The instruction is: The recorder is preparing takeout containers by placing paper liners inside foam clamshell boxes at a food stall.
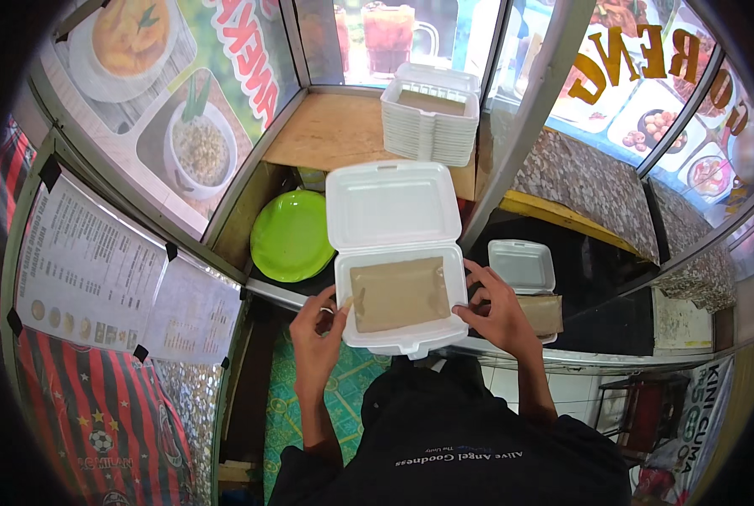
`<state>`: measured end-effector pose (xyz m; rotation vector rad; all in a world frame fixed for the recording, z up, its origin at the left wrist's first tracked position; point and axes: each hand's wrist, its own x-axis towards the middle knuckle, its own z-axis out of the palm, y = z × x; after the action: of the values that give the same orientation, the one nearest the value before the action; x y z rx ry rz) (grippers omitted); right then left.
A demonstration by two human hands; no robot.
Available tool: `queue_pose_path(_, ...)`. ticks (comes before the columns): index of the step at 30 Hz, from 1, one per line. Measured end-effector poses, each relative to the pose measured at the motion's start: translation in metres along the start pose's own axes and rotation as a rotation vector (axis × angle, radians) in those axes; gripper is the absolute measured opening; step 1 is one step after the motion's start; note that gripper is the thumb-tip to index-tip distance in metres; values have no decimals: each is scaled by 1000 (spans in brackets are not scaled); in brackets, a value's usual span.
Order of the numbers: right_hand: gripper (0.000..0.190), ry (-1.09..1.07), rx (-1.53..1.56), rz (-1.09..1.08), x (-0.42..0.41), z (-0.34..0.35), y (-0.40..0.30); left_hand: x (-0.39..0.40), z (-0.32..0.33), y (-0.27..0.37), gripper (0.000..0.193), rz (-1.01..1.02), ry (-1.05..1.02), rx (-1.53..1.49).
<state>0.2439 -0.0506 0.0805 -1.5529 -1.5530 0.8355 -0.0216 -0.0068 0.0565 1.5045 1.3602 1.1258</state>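
An open white foam food container [394, 205] is held before me, its lid tilted away. A sheet of brown food-wrap paper [401, 295] lines its base. My left hand [318, 332] pinches the left rim near the paper's edge. On the other side, my right hand [502, 311] grips the right rim between thumb and fingers. Whether more containers are under the held one cannot be told for certain.
Nested open foam containers [429, 136] stand on a wooden shelf [332, 129]. A green plate [291, 237] lies to the left. Another open foam container [521, 265] with brown paper rests on the black counter [611, 316] at right. Metal-framed glass panels surround the counter.
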Motion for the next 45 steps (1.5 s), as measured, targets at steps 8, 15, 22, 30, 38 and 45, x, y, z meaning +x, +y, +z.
queue_pose_path(8,58,241,-40,-203,55,-26,-39,80,4,55,33,226,148,-62)
queue_pose_path(15,68,384,-390,-303,127,-38,-61,209,36,86,27,534,111,-211)
queue_pose_path(22,66,572,-437,-381,220,-47,-22,315,92,98,28,624,72,-60)
queue_pose_path(30,61,432,-712,109,280,-15,32,387,136,6,26,697,82,518)
queue_pose_path(38,56,620,-694,134,279,-9,59,345,146,26,26,505,-38,517)
queue_pose_path(45,61,608,-491,107,280,-16,38,349,142,29,40,415,-123,460)
